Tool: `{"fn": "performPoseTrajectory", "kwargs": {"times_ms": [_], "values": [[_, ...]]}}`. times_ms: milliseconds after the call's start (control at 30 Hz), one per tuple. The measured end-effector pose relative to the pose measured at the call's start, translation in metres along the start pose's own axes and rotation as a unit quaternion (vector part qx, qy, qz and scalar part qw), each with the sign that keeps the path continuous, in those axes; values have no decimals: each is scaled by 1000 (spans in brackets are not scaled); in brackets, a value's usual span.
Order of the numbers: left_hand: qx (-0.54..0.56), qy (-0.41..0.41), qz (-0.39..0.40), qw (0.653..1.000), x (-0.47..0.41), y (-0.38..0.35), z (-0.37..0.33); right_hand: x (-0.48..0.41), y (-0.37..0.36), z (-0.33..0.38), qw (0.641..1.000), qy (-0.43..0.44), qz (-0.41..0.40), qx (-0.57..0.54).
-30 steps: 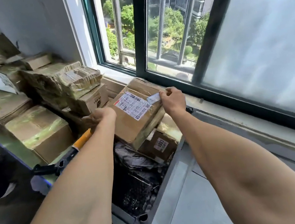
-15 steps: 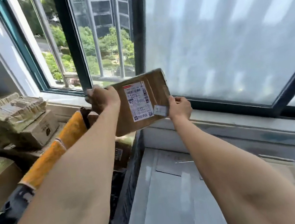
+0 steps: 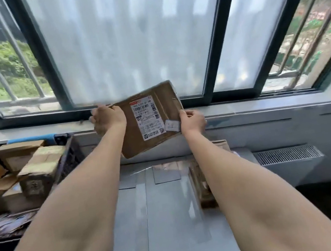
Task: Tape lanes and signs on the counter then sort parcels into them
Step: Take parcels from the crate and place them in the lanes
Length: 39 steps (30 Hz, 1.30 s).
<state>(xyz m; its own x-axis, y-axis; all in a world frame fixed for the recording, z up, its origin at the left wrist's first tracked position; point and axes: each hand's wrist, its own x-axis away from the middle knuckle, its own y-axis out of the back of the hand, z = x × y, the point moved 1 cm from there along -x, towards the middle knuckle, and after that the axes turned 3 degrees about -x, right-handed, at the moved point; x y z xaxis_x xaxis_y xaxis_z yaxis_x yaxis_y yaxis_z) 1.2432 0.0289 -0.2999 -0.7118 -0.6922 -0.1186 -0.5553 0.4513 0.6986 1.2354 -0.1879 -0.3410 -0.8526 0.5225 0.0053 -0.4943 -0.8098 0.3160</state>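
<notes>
Item: cardboard parcel (image 3: 150, 119), held up in both hands before the window (image 3: 116, 46).

I log my left hand (image 3: 108, 118) closed over the parcel's upper left corner and my right hand (image 3: 192, 120) pinching its right edge beside a small white sticker (image 3: 172, 125); the white shipping label (image 3: 148, 119) faces me. The parcel is tilted, raised clear above the grey counter (image 3: 172, 222) with its taped strips (image 3: 135, 213). A second brown parcel (image 3: 202, 185) lies on the counter under my right forearm. A black crate (image 3: 67, 157) of boxes stands at left.

Parcel room: crate (image 3: 68, 157) of parcels (image 3: 35, 166)
</notes>
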Motion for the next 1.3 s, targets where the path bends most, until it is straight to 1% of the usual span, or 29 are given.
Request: {"fn": "performPoseTrajectory", "kwargs": {"times_ms": [67, 167, 267, 433, 600, 700, 767, 833, 900, 1000, 1100, 1133, 1200, 1267, 1300], "values": [[0, -8, 12, 1000, 30, -19, -11, -10, 36, -19, 1000, -12, -12, 5], [2, -25, 29, 999, 73, -45, -32, -30, 88, -41, 999, -5, -22, 32], [16, -37, 44, 998, 108, -63, -54, -48, 134, -53, 998, 1, -44, 34], [22, -66, 60, 996, 143, -77, -80, -69, 182, -68, 997, 1, -69, 26], [70, 19, 167, 983, 159, -90, -97, -83, 212, -81, 995, -21, -101, 3], [126, 55, 231, 963, 179, -106, -112, -92, 236, -89, 991, -37, -131, 11], [177, 84, 299, 934, 194, -117, -125, -99, 258, -94, 986, -52, -157, 19], [217, 116, 381, 891, 209, -126, -138, -110, 280, -96, 981, -57, -180, 32], [212, 113, 477, 846, 223, -132, -147, -120, 300, -98, 977, -61, -202, 44], [116, 61, 586, 799, 243, -144, -153, -136, 319, -109, 972, -65, -217, 58], [12, 27, 642, 766, 258, -165, -148, -152, 322, -130, 973, -87, -201, 75], [-26, 31, 662, 748, 263, -173, -146, -160, 319, -138, 974, -91, -189, 80], [-95, 64, 711, 694, 272, -188, -140, -177, 309, -156, 980, -91, -150, 95], [-162, 107, 741, 643, 282, -204, -133, -194, 292, -177, 985, -86, -91, 122], [-200, 118, 747, 623, 287, -212, -129, -202, 283, -189, 985, -85, -62, 135]]}}
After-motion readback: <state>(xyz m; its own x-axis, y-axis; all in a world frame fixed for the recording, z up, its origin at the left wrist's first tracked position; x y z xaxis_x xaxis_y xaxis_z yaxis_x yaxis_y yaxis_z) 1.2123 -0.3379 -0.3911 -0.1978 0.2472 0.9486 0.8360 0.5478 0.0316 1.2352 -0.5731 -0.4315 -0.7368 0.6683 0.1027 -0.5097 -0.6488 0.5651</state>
